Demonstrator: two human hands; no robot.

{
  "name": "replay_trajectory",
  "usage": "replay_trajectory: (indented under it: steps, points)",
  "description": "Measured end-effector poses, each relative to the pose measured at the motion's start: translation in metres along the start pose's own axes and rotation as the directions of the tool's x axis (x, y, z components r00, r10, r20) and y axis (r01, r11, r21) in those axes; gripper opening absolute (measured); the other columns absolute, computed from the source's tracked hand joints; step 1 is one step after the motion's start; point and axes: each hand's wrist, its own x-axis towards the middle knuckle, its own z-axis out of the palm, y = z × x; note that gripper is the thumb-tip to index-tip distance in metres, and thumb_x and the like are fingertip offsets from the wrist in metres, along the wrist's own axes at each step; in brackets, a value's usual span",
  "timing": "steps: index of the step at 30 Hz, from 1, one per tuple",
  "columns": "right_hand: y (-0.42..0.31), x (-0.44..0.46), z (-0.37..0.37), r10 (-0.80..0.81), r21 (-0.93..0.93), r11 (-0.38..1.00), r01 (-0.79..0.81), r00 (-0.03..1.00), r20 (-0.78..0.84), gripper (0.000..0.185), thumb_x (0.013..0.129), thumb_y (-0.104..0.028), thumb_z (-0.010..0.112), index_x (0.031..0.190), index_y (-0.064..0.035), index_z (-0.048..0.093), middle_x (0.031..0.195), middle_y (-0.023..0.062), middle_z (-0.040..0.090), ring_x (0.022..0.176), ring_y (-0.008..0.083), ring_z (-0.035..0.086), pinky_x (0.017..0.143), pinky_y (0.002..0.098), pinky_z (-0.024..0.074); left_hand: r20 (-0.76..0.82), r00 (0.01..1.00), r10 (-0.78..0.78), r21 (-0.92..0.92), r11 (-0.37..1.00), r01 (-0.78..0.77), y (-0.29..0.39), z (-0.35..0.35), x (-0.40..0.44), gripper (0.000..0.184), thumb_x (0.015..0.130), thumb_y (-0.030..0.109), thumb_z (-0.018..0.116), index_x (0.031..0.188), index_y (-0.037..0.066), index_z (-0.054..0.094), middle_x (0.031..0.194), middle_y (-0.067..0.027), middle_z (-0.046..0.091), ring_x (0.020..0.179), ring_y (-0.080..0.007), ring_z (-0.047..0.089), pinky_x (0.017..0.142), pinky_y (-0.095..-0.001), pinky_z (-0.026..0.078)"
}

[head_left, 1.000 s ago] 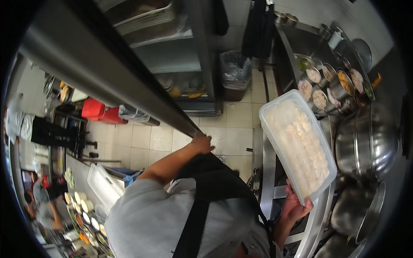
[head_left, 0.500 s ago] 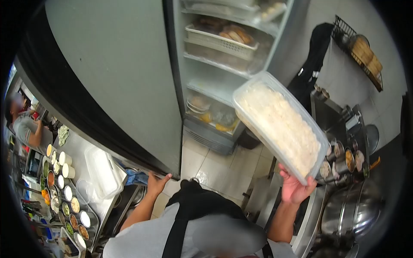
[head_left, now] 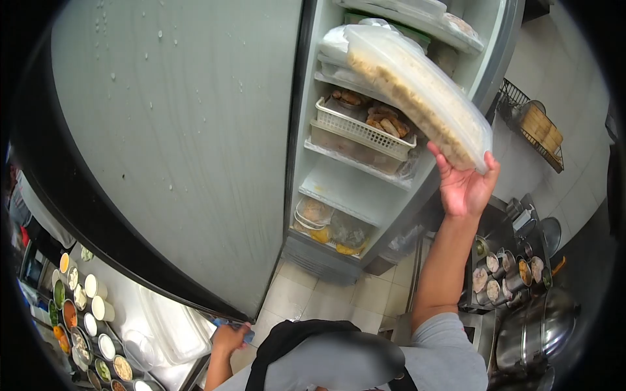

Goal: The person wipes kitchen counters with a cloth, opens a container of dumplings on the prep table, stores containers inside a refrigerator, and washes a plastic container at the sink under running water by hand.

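Note:
My right hand (head_left: 465,189) is raised and closed on the near end of a clear plastic food container (head_left: 424,88). Pale, lumpy food shows through its side. The container is tilted, its far end in front of the upper shelves of the open refrigerator (head_left: 345,189). Low on the left, my left hand (head_left: 229,337) grips the bottom corner of the refrigerator door (head_left: 182,143); some of its fingers are hidden. Inside, a white basket (head_left: 365,130) with browned food sits on a middle shelf, and bagged items (head_left: 349,231) lie at the bottom.
A steel counter on the left carries several small tubs of ingredients (head_left: 104,348) and a translucent empty-looking container (head_left: 173,326). At right are metal cups of food (head_left: 508,274), a large steel pot (head_left: 538,332) and a wall rack (head_left: 541,127). Floor tiles (head_left: 313,296) show ahead.
My right hand has lifted the container up and toward the upper refrigerator shelves, tipping it so its side shows. My left hand has moved lower with the door edge, and the view has shifted.

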Motion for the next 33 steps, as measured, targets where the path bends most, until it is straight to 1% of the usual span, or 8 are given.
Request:
replay_trajectory:
  steps: [7, 11, 16, 21, 24, 27, 31, 33]
  points:
    - [0.008, -0.013, -0.009, -0.017, 0.033, 0.999, 0.015, 0.997, 0.077, 0.070, 0.087, -0.036, 0.054, 0.142, 0.0017, 0.032, 0.136, 0.0297, 0.044, 0.105, 0.0557, 0.056, 0.074, 0.0461, 0.0618, 0.002, 0.747, 0.665, -0.406, 0.683, -0.607, 0.073, 0.047, 0.063, 0.043, 0.089, 0.033, 0.067, 0.112, -0.003, 0.064, 0.094, -0.0109, 0.071, 0.089, -0.0136, 0.065, 0.081, -0.0275, 0.051]
    - [0.032, -0.043, -0.016, 0.030, -0.002, 1.000, -0.030, 0.999, 0.037, 0.071, 0.085, -0.036, 0.052, 0.141, 0.0034, 0.032, 0.127, 0.0289, 0.053, 0.094, 0.0497, 0.064, 0.069, 0.0439, 0.0627, -0.022, 0.358, 0.934, -0.617, 0.269, -0.740, 0.230, 0.021, -0.012, 0.113, 0.073, 0.034, 0.085, 0.153, 0.013, 0.008, 0.144, -0.0191, 0.040, 0.125, -0.0309, 0.048, 0.096, -0.0456, 0.045]
    - [0.066, -0.072, -0.043, 0.234, -0.063, 0.970, -0.236, 0.972, -0.028, 0.076, 0.080, -0.035, 0.054, 0.140, 0.0062, 0.032, 0.122, 0.0269, 0.059, 0.093, 0.0455, 0.066, 0.068, 0.0437, 0.0630, -0.178, 0.013, 0.984, -0.967, -0.173, -0.186, 0.366, 0.035, -0.061, 0.104, 0.075, 0.063, 0.071, 0.150, 0.014, 0.018, 0.145, -0.0196, 0.038, 0.129, -0.0365, 0.044, 0.096, -0.0526, 0.045]
    - [0.068, -0.061, -0.105, 0.625, -0.416, 0.751, -0.513, 0.755, 0.197, 0.076, 0.086, -0.051, 0.061, 0.137, 0.0014, 0.039, 0.118, 0.0198, 0.062, 0.097, 0.0344, 0.068, 0.068, 0.0372, 0.0606, -0.286, 0.477, 0.831, -0.958, -0.233, -0.168, 0.386, 0.047, -0.040, 0.081, 0.082, 0.044, 0.064, 0.143, 0.002, 0.029, 0.139, -0.0158, 0.046, 0.125, -0.0322, 0.050, 0.101, -0.0509, 0.045]
    - [0.024, 0.012, -0.114, 0.159, -0.885, 0.419, 0.206, 0.942, 0.295, 0.058, 0.080, -0.043, 0.076, 0.114, 0.0018, 0.059, 0.103, 0.0074, 0.064, 0.090, 0.0145, 0.060, 0.077, 0.0288, 0.0505, -0.332, 0.512, 0.792, -0.943, -0.263, -0.204, 0.395, 0.044, -0.033, 0.076, 0.081, 0.037, 0.063, 0.141, 0.001, 0.032, 0.138, -0.0161, 0.047, 0.124, -0.0310, 0.050, 0.102, -0.0490, 0.045]
    - [0.012, 0.099, -0.028, -0.336, -0.848, -0.097, 0.521, 0.785, 0.520, 0.053, 0.070, -0.025, 0.083, 0.114, -0.0045, 0.061, 0.103, 0.0135, 0.063, 0.096, 0.0281, 0.061, 0.085, 0.0378, 0.0477, -0.401, 0.466, 0.789, -0.909, -0.280, -0.308, 0.409, 0.044, -0.028, 0.073, 0.082, 0.036, 0.063, 0.139, 0.000, 0.035, 0.135, -0.0166, 0.049, 0.122, -0.0300, 0.052, 0.101, -0.0484, 0.045]
    - [0.073, 0.221, 0.008, -0.185, -0.364, -0.598, 0.714, 0.320, 0.929, 0.039, 0.072, -0.029, 0.078, 0.103, -0.0101, 0.064, 0.098, 0.0123, 0.062, 0.094, 0.0306, 0.059, 0.086, 0.0397, 0.0442, -0.434, 0.449, 0.781, -0.890, -0.293, -0.350, 0.429, 0.042, -0.042, 0.070, 0.083, 0.035, 0.062, 0.137, -0.001, 0.037, 0.132, -0.0175, 0.053, 0.119, -0.0302, 0.055, 0.099, -0.0465, 0.047]
    - [0.091, 0.262, -0.003, -0.034, -0.308, -0.612, 0.729, 0.364, 0.931, 0.025, 0.075, -0.025, 0.074, 0.092, -0.0104, 0.063, 0.090, 0.0090, 0.061, 0.089, 0.0278, 0.059, 0.081, 0.0408, 0.0445, -0.416, 0.426, 0.804, -0.895, -0.277, -0.351, 0.440, 0.033, -0.053, 0.070, 0.084, 0.039, 0.061, 0.137, -0.001, 0.037, 0.129, -0.0181, 0.054, 0.117, -0.0307, 0.056, 0.095, -0.0469, 0.050]
